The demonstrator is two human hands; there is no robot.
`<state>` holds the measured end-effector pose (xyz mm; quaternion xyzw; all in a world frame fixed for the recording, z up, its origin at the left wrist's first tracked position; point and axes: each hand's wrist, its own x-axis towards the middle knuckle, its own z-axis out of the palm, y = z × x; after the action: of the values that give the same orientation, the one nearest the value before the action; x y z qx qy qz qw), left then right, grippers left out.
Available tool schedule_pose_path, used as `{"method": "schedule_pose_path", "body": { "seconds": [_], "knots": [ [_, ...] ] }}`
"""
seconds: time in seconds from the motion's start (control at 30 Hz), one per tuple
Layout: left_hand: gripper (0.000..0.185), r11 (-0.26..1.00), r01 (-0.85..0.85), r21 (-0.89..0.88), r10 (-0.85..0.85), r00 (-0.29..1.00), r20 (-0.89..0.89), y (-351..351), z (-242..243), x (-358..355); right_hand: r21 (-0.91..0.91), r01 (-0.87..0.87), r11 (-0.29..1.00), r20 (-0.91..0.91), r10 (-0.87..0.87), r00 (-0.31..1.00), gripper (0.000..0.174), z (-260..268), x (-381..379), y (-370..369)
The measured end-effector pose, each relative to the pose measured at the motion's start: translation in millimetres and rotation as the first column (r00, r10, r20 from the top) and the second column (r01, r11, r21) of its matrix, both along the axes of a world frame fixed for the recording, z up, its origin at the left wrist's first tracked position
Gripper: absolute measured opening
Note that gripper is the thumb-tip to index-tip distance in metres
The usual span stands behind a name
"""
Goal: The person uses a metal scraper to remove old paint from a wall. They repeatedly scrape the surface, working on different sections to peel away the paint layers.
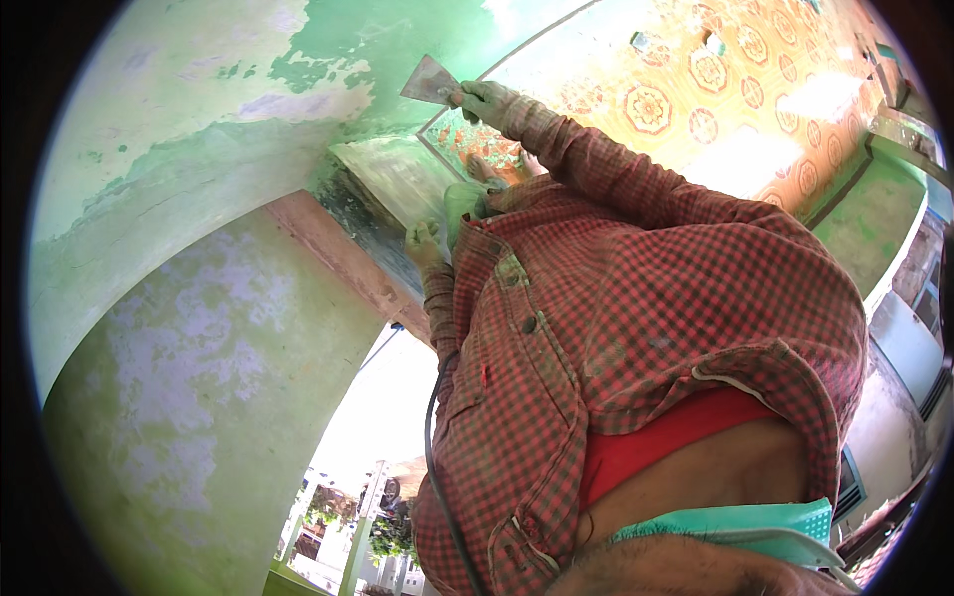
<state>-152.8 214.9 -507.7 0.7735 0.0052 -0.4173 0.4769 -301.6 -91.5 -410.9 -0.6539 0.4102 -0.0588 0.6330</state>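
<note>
My right hand point(488, 103) grips the handle of a scraper point(430, 80) with a wide, flared metal blade. The blade is over the lower part of a green wall point(387, 52) with peeling paint; whether it touches the wall I cannot tell. Pale patches point(246, 59) show where the green coat is gone. Lower in the view, my left hand point(425, 242) has its fingers curled in, with nothing visible in them. It is beside my pale green trouser leg point(463, 205) and close to a worn sill or ledge point(399, 175).
A reddish-brown frame edge point(343, 257) borders an opening onto a bright outdoor area. Paint flakes point(466, 141) lie by my bare feet point(484, 170). Patterned orange tiles point(648, 108) cover the floor, with small objects point(647, 42) on it. A black cable point(432, 439) hangs along my left side.
</note>
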Motion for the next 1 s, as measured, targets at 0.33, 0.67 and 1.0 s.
{"method": "schedule_pose_path", "body": {
  "seconds": [0.33, 0.67, 1.0],
  "knots": [
    [0.032, 0.999, 0.024, -0.027, -0.020, 0.990, 0.142, -49.8, 35.2, 6.7, 0.116, 0.126, 0.985, 0.249, -0.151, 0.957, 0.045, 18.5, -2.4, -0.2],
    [0.056, 0.828, 0.120, -0.548, -0.040, 0.987, 0.154, -194.6, 149.3, 28.4, -0.035, 0.001, 0.999, 0.319, 0.010, 0.948, 0.054, 58.2, 86.4, -6.9],
    [0.036, 0.724, 0.066, -0.686, 0.167, 0.949, 0.267, -266.8, 198.2, 74.5, 0.010, 0.019, 1.000, 0.452, -0.022, 0.892, 0.056, 91.3, 137.1, -23.9]
  ]
}}
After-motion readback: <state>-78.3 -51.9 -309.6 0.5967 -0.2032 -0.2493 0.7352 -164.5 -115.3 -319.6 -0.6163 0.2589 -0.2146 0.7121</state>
